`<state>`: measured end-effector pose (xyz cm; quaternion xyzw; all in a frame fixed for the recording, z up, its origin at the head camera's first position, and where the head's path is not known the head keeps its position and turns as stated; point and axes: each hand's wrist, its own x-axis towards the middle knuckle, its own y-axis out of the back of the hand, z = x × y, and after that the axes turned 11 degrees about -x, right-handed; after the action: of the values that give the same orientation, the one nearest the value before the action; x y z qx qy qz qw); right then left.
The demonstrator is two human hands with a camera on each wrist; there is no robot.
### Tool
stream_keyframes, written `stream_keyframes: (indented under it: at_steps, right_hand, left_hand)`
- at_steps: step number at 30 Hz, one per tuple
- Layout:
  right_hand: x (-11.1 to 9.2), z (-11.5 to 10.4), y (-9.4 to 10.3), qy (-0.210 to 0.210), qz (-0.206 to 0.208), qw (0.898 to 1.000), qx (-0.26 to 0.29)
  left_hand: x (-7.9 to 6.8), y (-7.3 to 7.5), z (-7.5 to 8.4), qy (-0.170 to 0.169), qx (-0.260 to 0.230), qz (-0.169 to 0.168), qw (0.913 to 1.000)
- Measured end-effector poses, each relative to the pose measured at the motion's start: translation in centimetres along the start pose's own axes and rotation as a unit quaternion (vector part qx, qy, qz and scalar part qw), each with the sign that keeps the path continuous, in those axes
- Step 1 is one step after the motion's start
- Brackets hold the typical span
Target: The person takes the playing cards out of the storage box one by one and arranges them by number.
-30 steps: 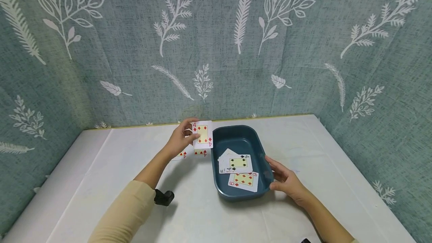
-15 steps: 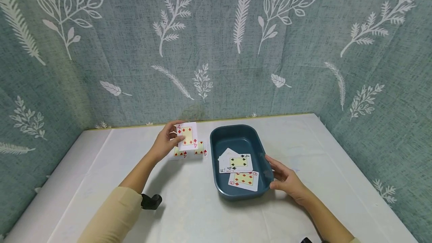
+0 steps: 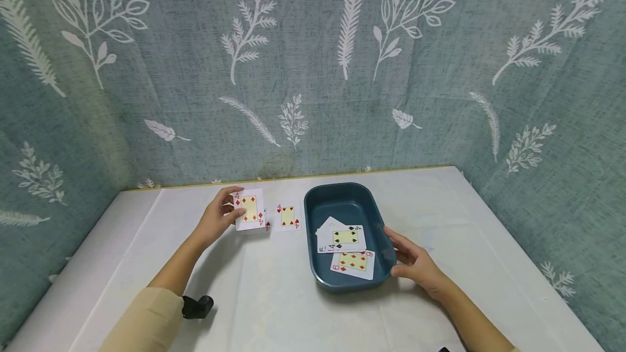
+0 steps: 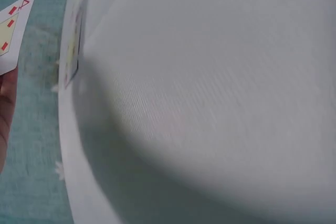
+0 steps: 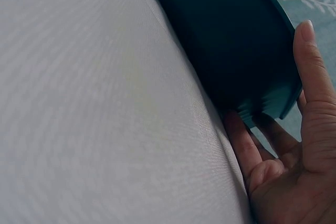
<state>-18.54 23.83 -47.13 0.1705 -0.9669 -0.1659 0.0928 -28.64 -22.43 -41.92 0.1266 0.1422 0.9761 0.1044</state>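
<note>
In the head view my left hand (image 3: 215,216) pinches a four of diamonds playing card (image 3: 249,205), thumb on its face. The card is held face up over another card (image 3: 267,221), which it mostly hides. Just to the right, a four of hearts (image 3: 287,217) lies on the table. A dark blue plastic tub (image 3: 342,192) holds several cards, among them a four of spades (image 3: 345,237) and a six of diamonds (image 3: 353,263). My right hand (image 3: 415,265) grips the tub's right side; in the right wrist view the thumb (image 5: 311,61) lies at the rim and fingers press the wall.
A white cloth (image 3: 274,308) covers the table, which ends at the back against a green leaf-patterned curtain (image 3: 323,113). The curtain also rises on both sides. A black strap piece (image 3: 198,307) sits at the left sleeve.
My left hand has carried the four of diamonds leftward and lower, away from the tub, uncovering the four of hearts. The right hand and the tub have stayed in place.
</note>
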Motion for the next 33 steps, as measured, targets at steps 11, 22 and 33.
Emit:
stream_keyframes:
  at_steps: [11,22,33]
  right_hand:
    - [0.1,-0.1,0.0,0.003,-0.004,1.000,0.005]
    - [0.0,0.0,-0.1,-0.002,-0.002,1.000,0.003]
    - [-0.1,0.0,-0.1,-0.004,-0.001,1.000,0.007]
  left_hand:
    - [-1.3,2.1,-0.9,-0.001,0.038,0.024,0.9990]
    - [-1.9,4.1,-2.1,0.030,0.087,0.031,0.9953]
    - [-1.6,4.5,-4.0,0.037,0.130,0.041,0.9899]
